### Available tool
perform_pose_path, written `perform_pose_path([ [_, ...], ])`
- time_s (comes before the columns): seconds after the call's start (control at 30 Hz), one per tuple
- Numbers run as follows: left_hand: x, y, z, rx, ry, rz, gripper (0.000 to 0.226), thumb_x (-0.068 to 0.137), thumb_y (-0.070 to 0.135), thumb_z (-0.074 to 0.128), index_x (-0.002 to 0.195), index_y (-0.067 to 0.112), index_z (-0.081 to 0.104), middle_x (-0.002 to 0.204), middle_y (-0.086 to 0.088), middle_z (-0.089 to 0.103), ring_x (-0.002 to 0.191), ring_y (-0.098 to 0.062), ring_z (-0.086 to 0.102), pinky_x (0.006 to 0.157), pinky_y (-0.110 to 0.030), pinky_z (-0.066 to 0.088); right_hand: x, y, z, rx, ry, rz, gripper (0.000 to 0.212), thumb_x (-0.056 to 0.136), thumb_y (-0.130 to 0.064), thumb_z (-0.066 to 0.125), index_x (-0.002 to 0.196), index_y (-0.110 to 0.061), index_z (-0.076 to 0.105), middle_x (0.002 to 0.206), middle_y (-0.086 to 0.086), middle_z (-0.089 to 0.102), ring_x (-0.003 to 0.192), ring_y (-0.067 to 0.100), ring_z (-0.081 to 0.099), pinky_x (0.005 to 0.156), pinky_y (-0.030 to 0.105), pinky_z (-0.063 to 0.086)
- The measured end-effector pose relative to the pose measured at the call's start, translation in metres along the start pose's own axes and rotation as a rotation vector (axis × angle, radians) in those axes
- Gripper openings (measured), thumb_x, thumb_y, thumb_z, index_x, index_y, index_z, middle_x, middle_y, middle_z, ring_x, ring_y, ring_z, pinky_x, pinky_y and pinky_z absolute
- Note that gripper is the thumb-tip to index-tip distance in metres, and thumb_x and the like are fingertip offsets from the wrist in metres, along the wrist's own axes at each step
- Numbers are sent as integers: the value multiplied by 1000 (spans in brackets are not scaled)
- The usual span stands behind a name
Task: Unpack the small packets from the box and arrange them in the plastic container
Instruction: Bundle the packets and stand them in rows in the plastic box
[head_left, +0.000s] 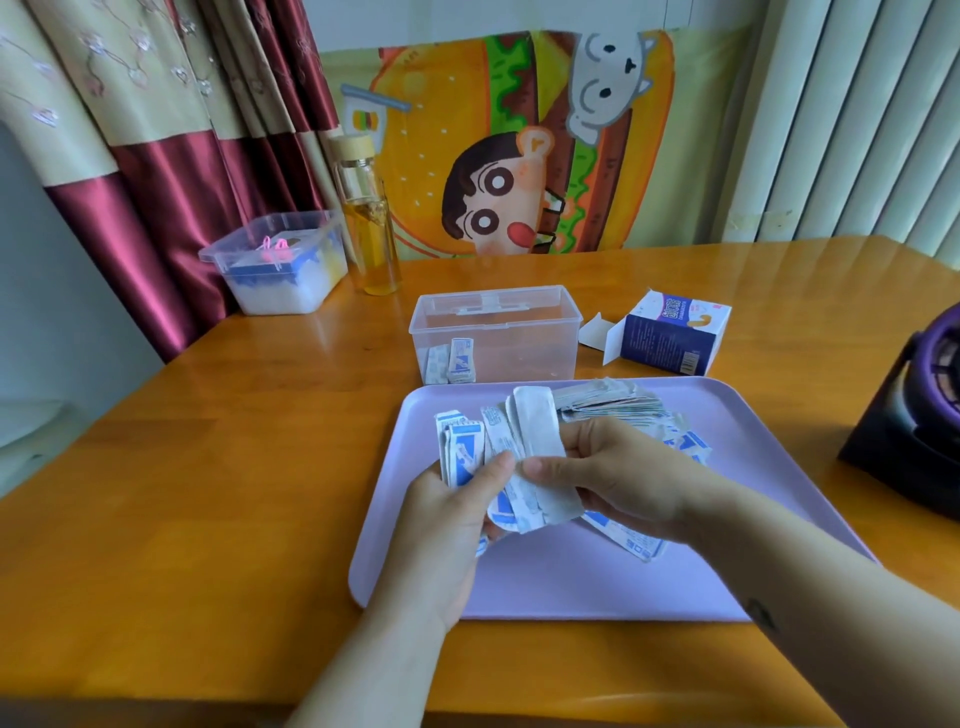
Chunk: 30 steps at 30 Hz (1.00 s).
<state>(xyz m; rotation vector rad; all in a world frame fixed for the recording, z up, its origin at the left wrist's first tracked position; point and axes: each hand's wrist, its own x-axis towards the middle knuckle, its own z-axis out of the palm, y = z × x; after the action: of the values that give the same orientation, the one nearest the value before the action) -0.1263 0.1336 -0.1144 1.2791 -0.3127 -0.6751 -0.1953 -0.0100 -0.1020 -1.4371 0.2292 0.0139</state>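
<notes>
Over the lilac tray (571, 582), my left hand (452, 514) grips a fanned bunch of small blue-and-white packets (462, 447). My right hand (618, 470) pinches the same bunch from the right, its thumb on a white packet (535, 426). More loose packets (618, 402) lie piled on the tray behind my right hand, and some (636, 543) lie under its wrist. The clear plastic container (496, 332) stands open beyond the tray, with a few packets (460, 361) upright in its left corner. The blue-and-white box (670, 335) lies open on its side to the container's right.
A wooden table (208, 493) carries everything. A second clear tub with a lid (275, 270) and a glass bottle of yellow liquid (369, 218) stand at the back left. A dark purple device (919, 415) sits at the right edge. Curtains hang behind.
</notes>
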Motion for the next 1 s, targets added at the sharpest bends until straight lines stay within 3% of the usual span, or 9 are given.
perform_pose_path([
  [0.13, 1, 1, -2, -4, 7, -2, 14, 85, 12, 64, 96, 16, 69, 94, -8, 75, 89, -26, 71, 79, -42, 55, 2, 4, 2, 56, 40, -14, 39, 77, -14, 62, 114, -2, 62, 114, 14, 68, 106, 28, 65, 94, 39, 51],
  [0.37, -1, 4, -3, -171, -100, -74, 41, 75, 19, 63, 115, 13, 63, 106, -12, 72, 94, -26, 70, 76, -34, 58, 2, 10, 4, 154, 72, -9, 39, 79, -10, 61, 116, 2, 61, 112, 18, 68, 104, 30, 66, 89, 37, 54],
  [0.53, 2, 4, -4, -349, -4, -215, 16, 92, 17, 54, 104, 13, 64, 97, -13, 72, 90, -27, 68, 85, -42, 51, 3, 12, 7, 207, 129, -25, 34, 77, -12, 64, 108, 1, 64, 105, 16, 71, 98, 27, 68, 80, 34, 56],
  [0.6, 5, 6, -7, -458, 71, -244, 9, 93, 13, 50, 90, 11, 58, 75, -10, 65, 65, -18, 62, 66, -34, 54, 3, 12, 5, 193, 179, -22, 25, 83, -8, 62, 106, 1, 65, 103, 15, 71, 94, 26, 69, 76, 33, 57],
  [0.67, 7, 6, -11, -476, 100, -252, 16, 93, 10, 47, 78, 14, 47, 59, -2, 50, 41, -6, 40, 40, -17, 38, 3, 12, 5, 179, 207, -20, 21, 85, -5, 61, 105, 1, 65, 101, 16, 71, 90, 25, 70, 74, 32, 57],
  [0.73, 9, 6, -14, -392, 94, -230, 19, 93, 9, 48, 75, 16, 44, 58, 2, 42, 36, -4, 27, 35, -14, 23, 5, 11, 7, 172, 216, -9, 21, 85, -3, 62, 105, 3, 65, 100, 17, 71, 89, 26, 70, 73, 33, 57],
  [0.83, 9, 10, -17, -248, 142, -122, 12, 91, 7, 52, 83, 16, 53, 60, 3, 38, 36, -3, 24, 36, -15, 19, 12, 12, 11, -150, 287, 15, 25, 78, -15, 73, 100, -4, 69, 96, 12, 73, 89, 26, 70, 81, 40, 57],
  [0.93, 12, 16, -24, -204, 226, -78, 10, 92, 8, 51, 92, 15, 58, 64, 4, 40, 36, -3, 24, 37, -15, 20, 20, 13, 17, -669, 348, 39, 21, 76, -27, 73, 82, -8, 67, 72, 0, 65, 65, 16, 58, 61, 28, 46],
  [1.0, 12, 18, -29, -194, 247, -87, 11, 92, 9, 50, 95, 14, 60, 67, 3, 42, 37, -3, 25, 38, -15, 21, 24, 15, 17, -798, 366, 46, 28, 78, -28, 71, 82, -2, 63, 71, 9, 56, 62, 15, 44, 57, 28, 33],
])
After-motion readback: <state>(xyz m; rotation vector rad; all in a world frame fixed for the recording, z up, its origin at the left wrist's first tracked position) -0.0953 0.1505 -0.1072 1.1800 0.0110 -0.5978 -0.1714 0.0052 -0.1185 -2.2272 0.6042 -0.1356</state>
